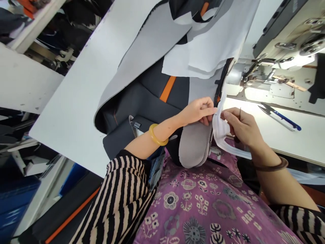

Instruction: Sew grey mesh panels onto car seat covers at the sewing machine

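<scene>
My left hand [199,111] pinches the edge of a grey, black and orange padded cover [152,91] that hangs off the table toward my lap. A white fabric strip [220,130] runs along that edge. My right hand [241,127] grips the strip and also holds a thin dark pointed tool [240,113] upright between its fingers. Both hands meet at the seam, almost touching. A rounded grey padded flap [195,145] lies just below my left hand.
A sewing machine [286,51] stands at the upper right on the white table [291,135]. Blue-handled thread snips [279,117] lie beside it. White fabric pieces [203,57] lie on the cover. Shelves with dark material fill the left side.
</scene>
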A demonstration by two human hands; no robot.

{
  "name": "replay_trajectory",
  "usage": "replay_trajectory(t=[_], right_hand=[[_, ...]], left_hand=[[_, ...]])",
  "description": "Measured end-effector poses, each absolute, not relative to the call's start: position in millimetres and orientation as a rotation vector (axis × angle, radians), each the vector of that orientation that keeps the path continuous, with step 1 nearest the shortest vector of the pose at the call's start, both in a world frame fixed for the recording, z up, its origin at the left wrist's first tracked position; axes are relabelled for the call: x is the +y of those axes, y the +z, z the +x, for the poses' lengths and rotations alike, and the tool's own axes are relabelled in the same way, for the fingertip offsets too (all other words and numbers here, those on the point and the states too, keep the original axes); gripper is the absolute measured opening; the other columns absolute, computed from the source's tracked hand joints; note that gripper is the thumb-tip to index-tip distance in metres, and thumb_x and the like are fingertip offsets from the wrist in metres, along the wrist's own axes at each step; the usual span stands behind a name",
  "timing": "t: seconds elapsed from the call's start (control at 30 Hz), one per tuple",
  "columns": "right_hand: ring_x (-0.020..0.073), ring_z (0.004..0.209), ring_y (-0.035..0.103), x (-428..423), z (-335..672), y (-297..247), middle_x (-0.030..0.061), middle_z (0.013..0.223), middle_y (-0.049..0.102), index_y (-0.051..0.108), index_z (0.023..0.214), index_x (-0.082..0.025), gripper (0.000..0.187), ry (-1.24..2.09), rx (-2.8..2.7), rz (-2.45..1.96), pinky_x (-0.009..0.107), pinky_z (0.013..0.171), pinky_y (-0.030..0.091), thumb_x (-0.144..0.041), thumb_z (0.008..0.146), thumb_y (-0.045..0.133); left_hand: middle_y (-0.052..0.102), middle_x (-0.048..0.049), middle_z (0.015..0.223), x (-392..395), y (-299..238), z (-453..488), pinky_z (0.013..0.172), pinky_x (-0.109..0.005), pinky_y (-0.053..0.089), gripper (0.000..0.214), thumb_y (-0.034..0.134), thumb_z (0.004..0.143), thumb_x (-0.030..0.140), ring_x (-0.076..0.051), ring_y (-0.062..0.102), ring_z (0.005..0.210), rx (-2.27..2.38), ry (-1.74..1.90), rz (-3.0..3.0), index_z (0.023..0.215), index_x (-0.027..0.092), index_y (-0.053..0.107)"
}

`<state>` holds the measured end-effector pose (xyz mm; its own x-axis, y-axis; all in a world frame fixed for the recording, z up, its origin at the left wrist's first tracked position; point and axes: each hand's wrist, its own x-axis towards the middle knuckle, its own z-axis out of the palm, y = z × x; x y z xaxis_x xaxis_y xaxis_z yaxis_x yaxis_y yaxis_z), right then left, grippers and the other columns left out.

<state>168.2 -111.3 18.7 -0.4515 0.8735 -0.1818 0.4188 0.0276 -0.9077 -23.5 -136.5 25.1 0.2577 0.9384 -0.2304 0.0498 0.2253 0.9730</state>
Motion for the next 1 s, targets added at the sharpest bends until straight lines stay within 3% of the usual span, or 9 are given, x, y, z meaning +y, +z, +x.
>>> replay_trajectory(t=[0.13, 0.33, 0.4, 0.47, 0.6, 0.7, 0.8, 0.9, 1.0], right_hand=[[0.0081, 0.039, 0.032, -107.0, 174.8, 21.5, -0.0078, 0.046, 0.037, 0.054, 0.076, -0.022, 0.037, 1.616, -1.876, -1.274, 0.023, 0.038, 0.024, -0.057, 0.078, 0.063], [0.0077, 0.04, 0.029, -107.7, 185.2, 20.3, -0.0063, 0.045, 0.034, 0.047, 0.064, -0.022, 0.048, 1.734, -1.939, -1.293, 0.024, 0.039, 0.022, -0.067, 0.078, 0.056], [0.0095, 0.042, 0.034, -103.9, 196.4, 21.6, -0.0032, 0.047, 0.04, 0.052, 0.065, -0.021, 0.048, 1.521, -2.01, -1.386, 0.026, 0.044, 0.028, -0.066, 0.082, 0.049], [0.0123, 0.05, 0.043, -96.3, 213.1, 21.9, 0.0034, 0.058, 0.054, 0.059, 0.073, -0.02, 0.041, 1.058, -2.107, -1.573, 0.028, 0.05, 0.031, -0.058, 0.084, 0.049], [0.024, 0.079, 0.056, -70.8, 255.1, 11.5, 0.0197, 0.099, 0.067, 0.066, 0.094, -0.02, 0.035, 0.219, -2.217, -1.948, 0.033, 0.051, 0.024, -0.051, 0.085, 0.053], [0.0309, 0.089, 0.058, -47.5, 284.0, -2.9, 0.0256, 0.101, 0.065, 0.07, 0.099, -0.017, 0.045, 0.038, -2.272, -2.041, 0.035, 0.051, 0.021, -0.055, 0.083, 0.054], [0.0377, 0.092, 0.059, -35.1, 297.7, -12.4, 0.0292, 0.096, 0.064, 0.072, 0.099, -0.011, 0.058, -0.133, -2.249, -2.007, 0.041, 0.056, 0.027, -0.062, 0.077, 0.059], [0.0399, 0.101, 0.059, -45.3, 279.9, -14.3, 0.0306, 0.108, 0.064, 0.071, 0.106, -0.01, 0.055, -0.094, -2.282, -1.683, 0.048, 0.07, 0.038, -0.058, 0.083, 0.055], [0.0333, 0.11, 0.058, -66.9, 231.8, -17.0, 0.0263, 0.122, 0.061, 0.06, 0.125, -0.009, 0.049, 0.272, -2.439, -1.181, 0.045, 0.09, 0.045, -0.043, 0.093, 0.045]], left_hand=[[0.054, 0.0041, 0.07, -152.3, 28.4, -17.5, 0.062, -0.018, 0.045, 0.008, 0.049, 0.086, 0.009, -0.006, 0.055, 0.062, 1.208, 0.874, 1.543, 0.086, 0.018, 0.051], [0.058, -0.0119, 0.119, -142.5, 25.3, -23.7, 0.083, -0.031, 0.049, 0.033, 0.038, 0.084, 0.001, -0.016, 0.06, 0.097, 1.428, 0.689, 2.389, 0.107, 0.016, 0.055], [0.056, -0.0128, 0.128, -130.1, 29.6, -28.7, 0.094, -0.038, 0.047, 0.036, 0.035, 0.084, -0.001, -0.021, 0.056, 0.113, 1.432, 0.562, 2.614, 0.109, 0.016, 0.056], [0.056, -0.0106, 0.132, -115.6, 37.7, -31.2, 0.104, -0.046, 0.041, 0.036, 0.037, 0.084, -0.001, -0.023, 0.051, 0.124, 1.321, 0.423, 2.79, 0.108, 0.016, 0.058], [0.063, -0.0036, 0.118, -84.0, 54.6, -25.1, 0.116, -0.056, 0.025, 0.033, 0.048, 0.077, 0.0, -0.023, 0.048, 0.127, 1.017, 0.171, 2.949, 0.099, 0.019, 0.063], [0.065, -0.0006, 0.086, -60.1, 59.2, -15.9, 0.117, -0.057, 0.018, 0.024, 0.058, 0.068, 0.003, -0.024, 0.055, 0.112, 0.939, -0.028, 2.968, 0.081, 0.022, 0.065], [0.057, 0.0023, 0.064, -41.2, 58.9, -9.6, 0.114, -0.054, 0.019, 0.021, 0.066, 0.059, 0.006, -0.024, 0.057, 0.094, 0.918, -0.199, 2.946, 0.068, 0.025, 0.063], [0.054, 0.0032, 0.058, -32.0, 62.2, -9.9, 0.108, -0.048, 0.026, 0.024, 0.067, 0.056, 0.004, -0.022, 0.055, 0.081, 0.852, -0.279, 2.913, 0.066, 0.025, 0.062], [0.051, 0.0019, 0.057, -29.8, 74.2, -15.1, 0.096, -0.041, 0.034, 0.022, 0.065, 0.056, 0.004, -0.02, 0.054, 0.075, 0.812, -0.229, 2.879, 0.064, 0.024, 0.06]])
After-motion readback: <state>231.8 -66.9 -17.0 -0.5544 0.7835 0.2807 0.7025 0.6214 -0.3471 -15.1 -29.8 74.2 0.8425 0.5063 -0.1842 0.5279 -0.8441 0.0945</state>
